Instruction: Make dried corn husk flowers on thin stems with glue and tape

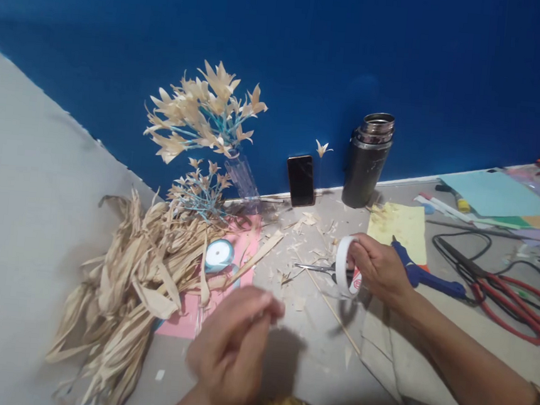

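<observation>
Head view: the right hand (380, 269) grips a white roll of adhesive tape (345, 267), fingers curled through its core, held upright just above the grey table (313, 351). The roll is likely light and rigid; hold by the rim. The left hand (233, 344) is blurred, fingers pinched together; contents cannot be determined. Small steel scissors (316, 268) lie just beside the roll; dried corn husks (135, 279) crowd the left side.

One tape roll (346, 266), one phone (301, 180), one flask (367, 160), two scissors (517, 300), one glue gun (426, 278)

White tape roll (346, 266), red print on its core, upright on edge, gripped in right hand (380, 267) just above counter (313, 351), beside scissors.
</observation>
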The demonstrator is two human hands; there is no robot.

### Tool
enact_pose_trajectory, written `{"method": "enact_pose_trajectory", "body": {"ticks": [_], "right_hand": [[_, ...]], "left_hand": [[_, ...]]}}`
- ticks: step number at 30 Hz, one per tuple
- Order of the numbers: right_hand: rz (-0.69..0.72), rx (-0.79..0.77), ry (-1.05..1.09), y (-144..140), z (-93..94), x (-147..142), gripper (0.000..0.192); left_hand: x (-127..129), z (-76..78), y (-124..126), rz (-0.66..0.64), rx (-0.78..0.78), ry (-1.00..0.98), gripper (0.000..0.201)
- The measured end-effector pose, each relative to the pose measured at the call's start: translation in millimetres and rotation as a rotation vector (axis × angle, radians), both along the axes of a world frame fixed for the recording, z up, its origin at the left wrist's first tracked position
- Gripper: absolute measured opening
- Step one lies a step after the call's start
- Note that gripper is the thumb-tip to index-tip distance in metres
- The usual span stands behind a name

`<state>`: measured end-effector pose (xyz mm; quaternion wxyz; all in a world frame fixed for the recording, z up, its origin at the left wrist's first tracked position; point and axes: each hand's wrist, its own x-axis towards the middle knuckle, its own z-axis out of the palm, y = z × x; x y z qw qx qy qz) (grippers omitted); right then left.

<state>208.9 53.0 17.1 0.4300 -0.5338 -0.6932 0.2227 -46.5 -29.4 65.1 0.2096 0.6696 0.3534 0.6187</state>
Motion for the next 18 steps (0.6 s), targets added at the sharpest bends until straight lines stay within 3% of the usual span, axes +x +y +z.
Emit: {"method": "enact_pose_trajectory", "body": {"ticks": [2, 4, 5, 8, 11, 14, 18], "right_hand": [[0.057, 0.020, 0.012, -2.9, 0.9, -1.6, 0.040], [0.083, 0.009, 0.030, -5.7, 0.8, -4.6, 0.040], [0.085, -0.006, 0.042, -6.8, 0.1, -6.5, 0.039], [0.046, -0.071, 0.082, -8.3, -3.3, -12.1, 0.040], [0.067, -0.138, 0.127, -6.7, -4.6, -13.9, 0.042], [0.201, -0.200, 0.141, -1.8, -2.3, -9.2, 0.041], [0.295, -0.216, -0.149, 5.5, -3.3, 1.1, 0.031]], "left_hand": [[11.1, -5.3, 19.8, -0.024, -0.270, 0.019, 0.021], [25.1, -14.3, 35.4, -0.162, -0.568, -0.051, 0.012], [32.6, -19.4, 39.6, -0.260, -0.647, -0.079, 0.010], [53.4, -31.5, 38.4, -0.452, -0.644, -0.047, 0.014], [63.6, -34.0, 30.4, -0.422, -0.630, -0.067, 0.005], [57.9, -27.7, 29.2, -0.373, -0.676, -0.211, 0.013], [35.5, -17.0, 35.9, -0.331, -0.671, -0.325, 0.022]]}}
